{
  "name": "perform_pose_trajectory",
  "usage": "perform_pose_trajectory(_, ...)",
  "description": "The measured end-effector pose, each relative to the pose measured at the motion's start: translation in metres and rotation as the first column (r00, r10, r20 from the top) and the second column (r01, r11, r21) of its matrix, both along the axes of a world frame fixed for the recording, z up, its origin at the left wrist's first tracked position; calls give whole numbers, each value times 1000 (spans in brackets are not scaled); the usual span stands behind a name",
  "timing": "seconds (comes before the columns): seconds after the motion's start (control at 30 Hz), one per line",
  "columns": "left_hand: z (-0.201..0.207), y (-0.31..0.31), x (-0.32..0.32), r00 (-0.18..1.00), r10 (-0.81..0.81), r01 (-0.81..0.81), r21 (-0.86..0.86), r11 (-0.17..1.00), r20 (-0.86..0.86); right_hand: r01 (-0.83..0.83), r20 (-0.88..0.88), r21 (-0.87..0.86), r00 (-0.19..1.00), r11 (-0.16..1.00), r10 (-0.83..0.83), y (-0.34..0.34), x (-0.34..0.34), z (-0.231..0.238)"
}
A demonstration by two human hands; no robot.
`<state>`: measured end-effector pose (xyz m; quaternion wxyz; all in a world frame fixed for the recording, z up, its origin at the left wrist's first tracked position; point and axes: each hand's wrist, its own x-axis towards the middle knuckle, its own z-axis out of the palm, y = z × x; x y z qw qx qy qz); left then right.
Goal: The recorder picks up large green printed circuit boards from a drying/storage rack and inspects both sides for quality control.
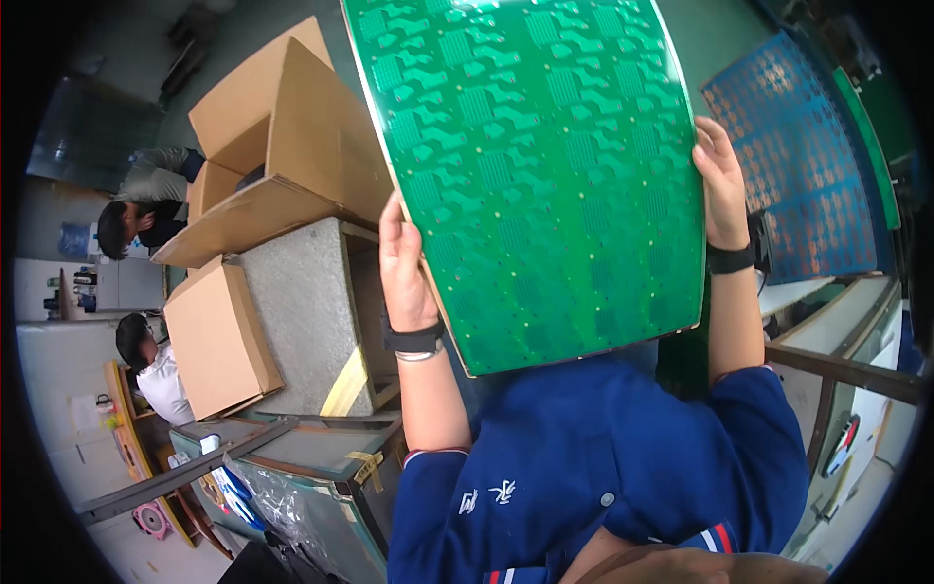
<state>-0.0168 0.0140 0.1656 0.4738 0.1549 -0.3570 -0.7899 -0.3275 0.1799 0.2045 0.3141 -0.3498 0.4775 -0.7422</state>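
Note:
A large green circuit board panel (555,195) with rows of repeated trace patterns is held up in front of my chest. My left hand (404,268) grips its left edge, with the thumb on the near face and the fingers round the side. On the opposite edge, a little higher, my right hand (720,185) closes the same way. The panel's top runs out of the picture. Both wrists wear black bands.
At left an opened cardboard box (321,136) and a smaller carton (219,341) sit by a grey slab-like surface (302,311). Blue panels with copper patterns (798,156) stand at right. Two people are at far left. A metal rail (846,372) crosses at lower right.

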Motion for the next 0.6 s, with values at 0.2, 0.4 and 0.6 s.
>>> perform_pose_trajectory(0.2, -11, 2, 5, 998, -52, 52, 0, 999, -26, 38, -69, -13, 997, 999, -39, 4, -5, -10)
perform_pose_trajectory(0.4, -16, -6, 7, 998, -48, 48, -13, 999, -47, 5, -6, -36, 1000, 999, -5, 0, -4, -9)
perform_pose_trajectory(0.6, -20, -8, 7, 999, -39, 39, 0, 999, -35, 16, -32, -24, 999, 1000, -17, -3, -7, -14)
